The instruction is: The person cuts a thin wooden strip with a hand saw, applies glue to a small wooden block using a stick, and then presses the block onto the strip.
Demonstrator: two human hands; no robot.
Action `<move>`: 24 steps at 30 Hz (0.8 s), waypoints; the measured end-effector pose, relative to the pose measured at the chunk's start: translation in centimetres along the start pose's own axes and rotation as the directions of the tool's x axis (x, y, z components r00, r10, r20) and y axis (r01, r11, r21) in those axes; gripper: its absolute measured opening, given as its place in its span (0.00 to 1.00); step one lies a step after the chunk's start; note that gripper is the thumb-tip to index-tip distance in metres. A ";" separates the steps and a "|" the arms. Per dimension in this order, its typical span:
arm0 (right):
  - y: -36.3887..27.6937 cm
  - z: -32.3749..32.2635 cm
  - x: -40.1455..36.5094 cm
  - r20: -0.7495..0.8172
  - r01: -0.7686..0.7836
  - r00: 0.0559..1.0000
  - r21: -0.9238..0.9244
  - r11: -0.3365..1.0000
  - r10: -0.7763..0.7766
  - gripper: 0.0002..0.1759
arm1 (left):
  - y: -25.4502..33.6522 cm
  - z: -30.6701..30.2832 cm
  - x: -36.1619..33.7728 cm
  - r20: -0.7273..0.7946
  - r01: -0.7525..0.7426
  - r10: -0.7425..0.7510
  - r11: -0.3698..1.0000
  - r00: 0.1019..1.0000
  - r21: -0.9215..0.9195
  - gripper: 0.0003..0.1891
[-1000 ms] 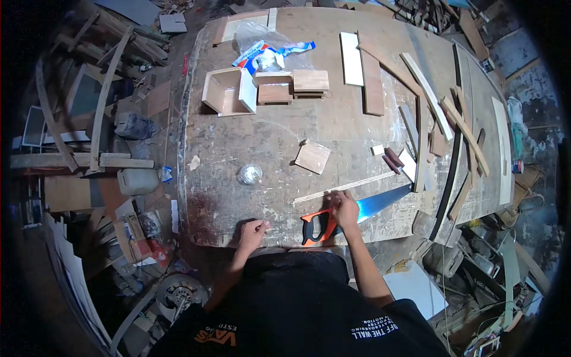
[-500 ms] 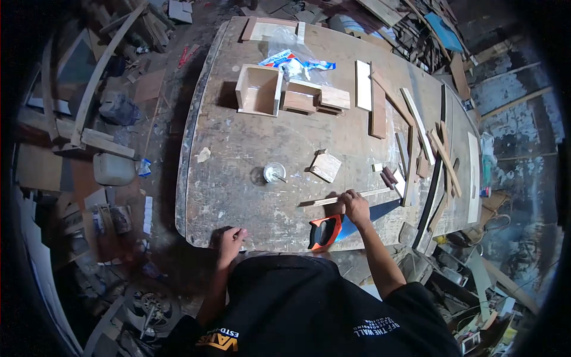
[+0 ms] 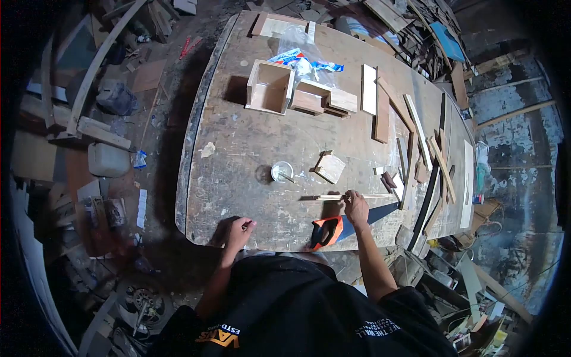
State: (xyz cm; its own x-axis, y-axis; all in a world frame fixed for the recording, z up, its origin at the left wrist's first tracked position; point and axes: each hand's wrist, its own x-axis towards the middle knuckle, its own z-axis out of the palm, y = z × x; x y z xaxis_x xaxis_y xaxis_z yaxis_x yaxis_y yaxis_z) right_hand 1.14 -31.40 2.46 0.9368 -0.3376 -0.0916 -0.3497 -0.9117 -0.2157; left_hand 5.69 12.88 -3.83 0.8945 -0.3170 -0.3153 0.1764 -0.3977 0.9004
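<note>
My right hand [image 3: 357,209] has its fingers closed on thin wooden strips [image 3: 377,196] that lie just above the saw. The saw [image 3: 327,232], with an orange and black handle, rests near the table's front edge, its dark blade passing beside my right wrist. At the front left, my left hand [image 3: 240,232] is raised slightly over the table edge with its fingers curled together; whether anything small is in them is hidden. Between and above my hands stand a small round cup [image 3: 282,172] with a stick in it and a small wooden block piece [image 3: 330,168].
The worktable [image 3: 238,178] carries an open wooden box [image 3: 270,89], smaller wooden boxes [image 3: 309,97], a plastic bag with blue and white packaging [image 3: 300,62], and long boards [image 3: 381,110] at the right. Scrap wood [image 3: 410,41] is heaped behind, and a plastic jerrycan [image 3: 109,160] stands on the floor at left.
My left hand has shifted slightly right and its fingers have curled more. My right hand stays on the strips. The camera view has shifted a little.
</note>
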 end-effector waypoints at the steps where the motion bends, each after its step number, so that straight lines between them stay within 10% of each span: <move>1: -0.3 0.2 0.0 0.004 0.011 1.000 -0.010 1.000 -0.011 0.09 | -0.1 -0.1 -0.3 0.020 0.001 -0.001 1.000 1.000 0.026 0.12; 16: 2.4 0.8 1.3 0.053 -0.272 0.961 0.342 0.900 0.270 0.25 | 0.3 0.4 -2.0 -0.006 0.145 -0.151 0.935 0.988 0.324 0.13; 24: 6.1 1.5 3.3 0.178 -0.043 0.984 0.287 0.957 -0.009 0.19 | -1.2 5.4 -5.6 0.078 0.011 -0.035 0.957 0.996 0.290 0.10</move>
State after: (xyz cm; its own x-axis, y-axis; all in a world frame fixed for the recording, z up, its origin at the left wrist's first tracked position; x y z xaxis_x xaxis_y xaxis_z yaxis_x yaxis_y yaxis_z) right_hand 2.10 -37.69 -0.57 0.9231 -0.2820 -0.2613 -0.3778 -0.7911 -0.4811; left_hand -1.70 10.49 -4.79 0.8530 -0.3692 -0.3689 0.0595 -0.6334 0.7715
